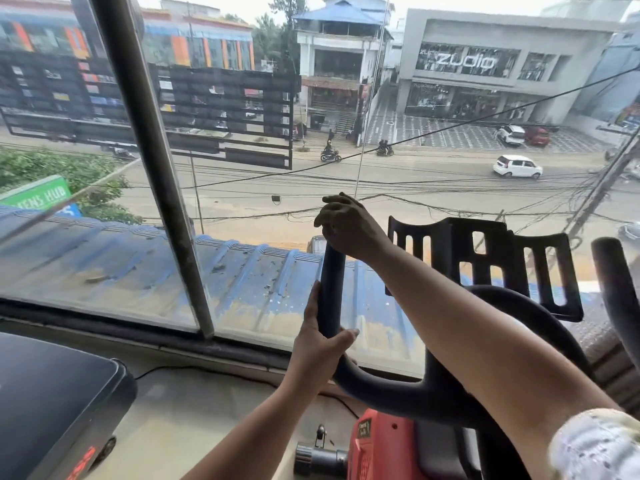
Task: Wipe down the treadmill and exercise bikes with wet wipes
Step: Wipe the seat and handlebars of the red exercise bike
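An exercise bike stands in front of me with a black curved handlebar and a red frame. Its left upright grip rises toward the window. My left hand grips the lower part of that upright grip, thumb wrapped across the front. My right hand is curled over the top end of the same grip. I cannot make out a wet wipe in either hand. The right upright grip stands free at the far right. A black slotted device holder sits at the handlebar's middle.
A large window with a slanted metal bar is close ahead, a street far below it. A dark machine console with red digits sits at lower left. A chrome knob sticks out below the handlebar.
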{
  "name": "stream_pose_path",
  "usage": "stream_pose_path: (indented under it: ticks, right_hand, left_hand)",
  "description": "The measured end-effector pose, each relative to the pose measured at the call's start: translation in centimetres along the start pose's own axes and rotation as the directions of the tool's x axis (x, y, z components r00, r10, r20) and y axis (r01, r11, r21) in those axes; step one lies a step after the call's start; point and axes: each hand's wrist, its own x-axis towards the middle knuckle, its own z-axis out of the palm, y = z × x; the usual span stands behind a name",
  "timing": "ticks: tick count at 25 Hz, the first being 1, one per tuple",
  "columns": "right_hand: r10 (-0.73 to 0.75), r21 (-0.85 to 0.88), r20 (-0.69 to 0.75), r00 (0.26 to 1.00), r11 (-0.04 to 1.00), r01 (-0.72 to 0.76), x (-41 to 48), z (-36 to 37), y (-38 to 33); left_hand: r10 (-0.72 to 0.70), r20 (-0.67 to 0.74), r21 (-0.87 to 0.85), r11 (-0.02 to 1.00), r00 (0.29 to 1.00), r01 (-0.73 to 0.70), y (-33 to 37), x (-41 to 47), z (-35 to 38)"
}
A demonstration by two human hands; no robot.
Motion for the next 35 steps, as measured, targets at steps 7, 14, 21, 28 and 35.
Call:
stream_pose_path:
  ticks: [7, 14, 21, 28, 35]
  right_hand:
    - [0.461, 0.259, 0.039, 0.887, 0.852, -0.454, 0.6, -0.3, 1.1]
    - [-0.004, -0.018, 0.141, 0.99, 1.0, 0.006, 0.2, -0.9, 0.0]
    - [0.197, -0.055, 0.169, 0.966, 0.98, -0.19, 0.2, -2.0, -0.7]
    - [0.006, -0.213, 0.312, 0.95, 0.975, 0.064, -1.2, -2.8, -2.0]
    - [-0.135, 0.049, 0.533, 0.835, 0.99, 0.129, -5.2, -3.6, -4.8]
  left_hand:
    - [0.027, -0.017, 0.001, 1.0, 0.999, -0.027, 0.1, -0.4, 0.2]
    - [0.061, -0.031, -0.019, 0.998, 0.998, -0.061, -0.4, -2.1, 0.7]
    - [-0.065, -0.021, -0.157, 0.986, 0.998, 0.061, -0.5, -3.4, 1.0]
    - [-0.159, -0.019, -0.209, 0.966, 0.987, 0.152, -0.4, -4.1, 1.4]
    - [-0.136, -0.011, -0.23, 0.964, 0.991, 0.129, 0.0, -4.3, 1.4]
